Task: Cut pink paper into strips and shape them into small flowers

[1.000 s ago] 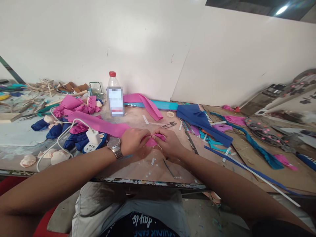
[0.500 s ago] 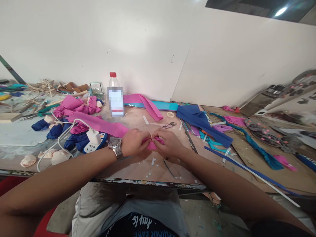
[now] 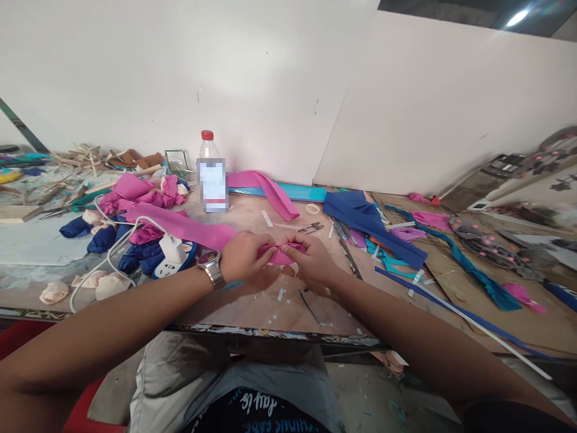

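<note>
A charger and power strip (image 3: 174, 257) are seen at the left, touching the pink strip (image 3: 180, 227) that runs across the workbench (image 3: 252, 307). Its gathered end is pinched closed between the left hand (image 3: 243, 257) and the right hand (image 3: 312, 260), low over the bench. It is judged light, soft and springy, best gripped at the folds. Thread snips (image 3: 311, 228) lie just beyond.

Bright pink piece (image 3: 282, 252) dead centre, same pink as the long band (image 3: 180, 227) beside it. Red cap (image 3: 207, 135) on the clear bottle (image 3: 207, 150). Navy sheet (image 3: 365, 219), plain, no pattern. Teal strip (image 3: 297, 191) against the white wall (image 3: 270, 72). Dark blue rolls (image 3: 101, 239), cream rolls (image 3: 54, 291), a white charger (image 3: 174, 248). Silver watch (image 3: 210, 264), and a tan desk (image 3: 252, 300) flecked with white scraps.
</note>
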A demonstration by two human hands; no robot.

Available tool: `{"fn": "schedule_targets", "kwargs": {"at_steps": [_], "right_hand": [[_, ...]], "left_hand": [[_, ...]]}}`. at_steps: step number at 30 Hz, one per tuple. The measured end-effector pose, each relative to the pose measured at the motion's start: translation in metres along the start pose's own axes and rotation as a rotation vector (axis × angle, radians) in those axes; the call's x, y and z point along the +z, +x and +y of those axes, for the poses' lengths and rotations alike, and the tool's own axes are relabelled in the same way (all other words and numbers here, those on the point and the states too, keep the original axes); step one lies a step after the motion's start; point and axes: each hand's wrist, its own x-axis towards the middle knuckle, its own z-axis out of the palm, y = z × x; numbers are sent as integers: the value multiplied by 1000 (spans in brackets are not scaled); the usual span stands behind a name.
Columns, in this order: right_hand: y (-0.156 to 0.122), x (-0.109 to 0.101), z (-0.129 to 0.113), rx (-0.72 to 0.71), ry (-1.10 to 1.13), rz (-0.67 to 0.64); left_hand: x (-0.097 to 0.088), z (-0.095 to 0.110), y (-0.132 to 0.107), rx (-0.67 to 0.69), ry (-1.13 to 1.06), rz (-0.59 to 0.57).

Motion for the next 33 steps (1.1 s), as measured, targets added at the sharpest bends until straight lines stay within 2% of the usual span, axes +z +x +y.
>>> {"fn": "schedule_targets", "kwargs": {"at_steps": [15,26,29,33], "right_hand": [[0,-9,-3,-271,-325,-50],[0,-11,-5,-422,-337,18],[0,-11,-5,-438,-335,34],[-2,-8,-7,-352,-296,26]], "left_hand": [[0,-3,-1,-1,-136,-42],[0,-4,0,-38,-369,-20],[1,-4,-1,-27,-344,-7],[1,-2,-1,20,-171,12]]}}
